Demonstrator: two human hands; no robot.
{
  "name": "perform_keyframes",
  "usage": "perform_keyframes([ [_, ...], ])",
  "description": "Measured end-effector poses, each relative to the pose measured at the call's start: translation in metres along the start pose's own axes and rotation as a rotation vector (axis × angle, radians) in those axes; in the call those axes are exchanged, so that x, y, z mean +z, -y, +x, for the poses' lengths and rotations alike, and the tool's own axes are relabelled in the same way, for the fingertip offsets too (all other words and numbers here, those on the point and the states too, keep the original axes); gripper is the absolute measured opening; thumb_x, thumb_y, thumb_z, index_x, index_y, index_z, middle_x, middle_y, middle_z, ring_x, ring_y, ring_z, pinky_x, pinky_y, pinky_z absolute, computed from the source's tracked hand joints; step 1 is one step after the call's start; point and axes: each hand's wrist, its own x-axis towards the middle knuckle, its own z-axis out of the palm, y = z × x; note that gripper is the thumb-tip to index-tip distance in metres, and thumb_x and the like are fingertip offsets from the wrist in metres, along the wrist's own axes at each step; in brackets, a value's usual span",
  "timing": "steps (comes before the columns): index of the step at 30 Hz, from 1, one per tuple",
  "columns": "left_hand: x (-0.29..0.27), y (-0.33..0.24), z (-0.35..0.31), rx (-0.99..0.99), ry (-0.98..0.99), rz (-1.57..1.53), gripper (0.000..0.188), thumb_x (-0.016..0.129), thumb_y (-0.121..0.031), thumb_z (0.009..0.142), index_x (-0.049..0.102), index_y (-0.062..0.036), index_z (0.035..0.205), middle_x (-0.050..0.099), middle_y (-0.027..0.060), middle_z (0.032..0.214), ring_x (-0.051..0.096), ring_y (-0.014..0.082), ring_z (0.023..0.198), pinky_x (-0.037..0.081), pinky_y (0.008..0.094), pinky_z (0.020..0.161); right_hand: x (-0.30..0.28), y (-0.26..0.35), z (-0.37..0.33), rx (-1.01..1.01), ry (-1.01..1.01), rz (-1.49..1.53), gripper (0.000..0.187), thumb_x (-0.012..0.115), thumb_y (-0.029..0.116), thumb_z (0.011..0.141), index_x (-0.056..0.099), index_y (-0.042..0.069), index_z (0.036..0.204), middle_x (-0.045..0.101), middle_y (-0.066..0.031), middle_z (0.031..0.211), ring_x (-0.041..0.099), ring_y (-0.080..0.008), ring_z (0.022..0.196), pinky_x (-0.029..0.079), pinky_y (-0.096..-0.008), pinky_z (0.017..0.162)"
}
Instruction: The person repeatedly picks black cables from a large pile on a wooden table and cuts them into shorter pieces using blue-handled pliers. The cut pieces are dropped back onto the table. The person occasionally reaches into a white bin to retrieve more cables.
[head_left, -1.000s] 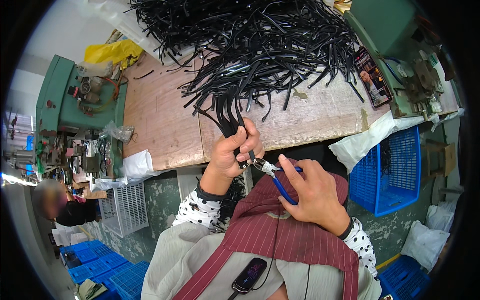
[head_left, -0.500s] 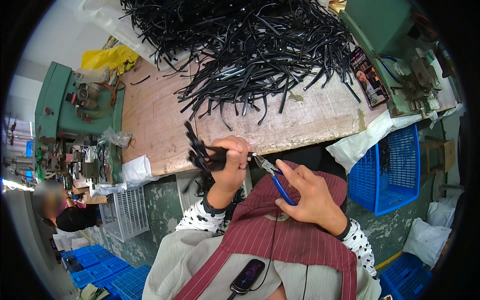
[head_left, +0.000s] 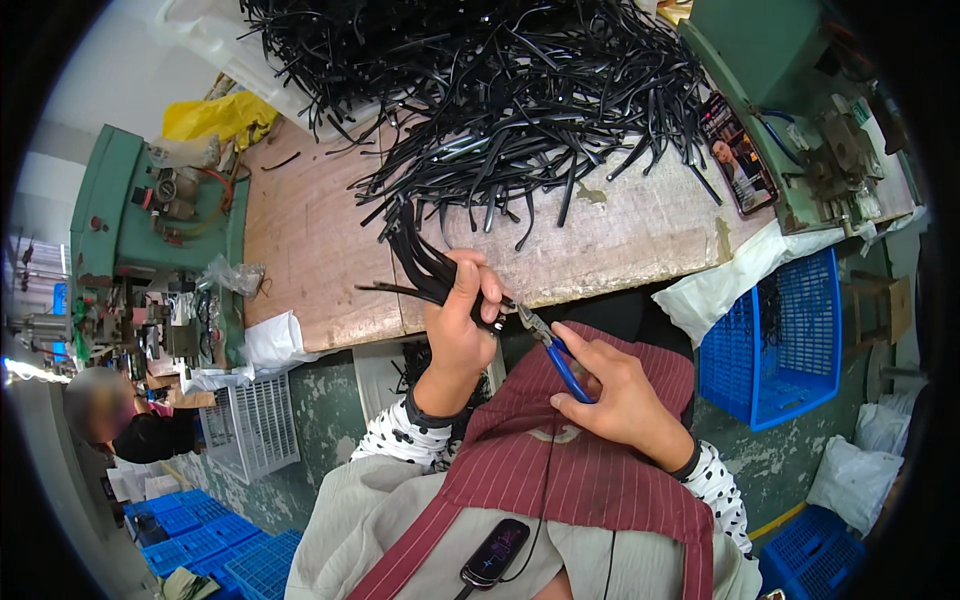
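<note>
My left hand [head_left: 465, 310] is closed round a bunch of thin black strips [head_left: 422, 262]. Their long ends fan out up and to the left over the table edge, while short ends poke out on the right of the fist. In my right hand [head_left: 625, 390] is a pair of pliers [head_left: 568, 372] with blue handles, gripped between thumb and fingers. The metal jaws meet the short end of a strip beside the left fingers; whether they pinch it is too small to tell. A large heap of similar black strips [head_left: 520, 110] covers the far part of the wooden table [head_left: 310, 230].
Green machines stand at left [head_left: 115, 215] and right [head_left: 745, 50]. A phone-like screen [head_left: 738, 155] leans by the right machine. Below the table are a blue crate [head_left: 790, 340] on the right and a white crate [head_left: 255, 425] on the left. Another person [head_left: 150, 430] is at far left.
The bunch in my left hand has swung upward and spread, and the left fist has turned. The pliers have shifted slightly right, staying near the strip ends.
</note>
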Motion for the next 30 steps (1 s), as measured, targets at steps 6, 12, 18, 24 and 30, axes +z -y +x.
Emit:
perform_keyframes([
  [6, -0.006, -0.007, 0.06, 0.075, -0.053, 0.464, 0.027, 0.057, -0.003, 0.088, 0.06, 0.0038, 0.114, 0.068, 0.0129, 0.096, 0.065, 0.0208, 0.083, 0.052, 0.0332, 0.07, 0.01, -0.011, -0.006, 0.052, -0.028, -0.03, 0.079, 0.078, 0.021, 0.072, 0.045, 0.01, 0.143, 0.058, -0.0125, 0.08, 0.062, -0.0276, 0.069, 0.052, -0.0377, 0.067],
  [12, -0.002, 0.017, 0.144, 0.309, -0.168, 1.755, 0.027, 0.069, -0.016, 0.081, 0.067, -0.0088, 0.107, 0.058, 0.0136, 0.103, 0.066, 0.0358, 0.083, 0.054, 0.0446, 0.069, 0.012, -0.007, -0.006, 0.071, 0.006, -0.087, 0.083, 0.079, 0.027, 0.072, 0.043, 0.013, 0.145, 0.057, -0.0137, 0.084, 0.062, -0.0307, 0.075, 0.053, -0.0404, 0.07],
  [18, 0.006, -0.007, 0.148, 0.321, -0.164, 1.845, 0.026, 0.061, -0.012, 0.081, 0.07, -0.0133, 0.105, 0.064, 0.0148, 0.1, 0.067, 0.0363, 0.081, 0.054, 0.0466, 0.069, 0.009, -0.012, -0.01, 0.026, -0.059, -0.129, 0.084, 0.081, 0.028, 0.07, 0.044, 0.013, 0.144, 0.057, -0.0142, 0.086, 0.062, -0.0319, 0.076, 0.052, -0.0409, 0.07],
  [24, -0.026, -0.035, 0.094, -0.004, -0.06, 0.725, 0.011, 0.06, -0.011, 0.089, 0.068, -0.0076, 0.097, 0.07, 0.0125, 0.102, 0.052, 0.0143, 0.053, 0.046, 0.0326, 0.054, 0.01, -0.015, -0.006, 0.001, -0.077, -0.141, 0.086, 0.081, 0.029, 0.069, 0.043, 0.013, 0.144, 0.056, -0.0142, 0.086, 0.062, -0.0317, 0.077, 0.052, -0.042, 0.069],
  [30, -0.02, -0.021, 0.042, -0.241, 0.06, -0.087, 0.016, 0.065, -0.009, 0.091, 0.055, -0.0069, 0.103, 0.061, 0.0057, 0.093, 0.046, 0.0092, 0.057, 0.045, 0.0313, 0.057, 0.009, -0.014, -0.005, -0.086, -0.162, -0.182, 0.088, 0.082, 0.025, 0.067, 0.043, 0.011, 0.144, 0.055, -0.0123, 0.09, 0.06, -0.0289, 0.078, 0.052, -0.0396, 0.066],
])
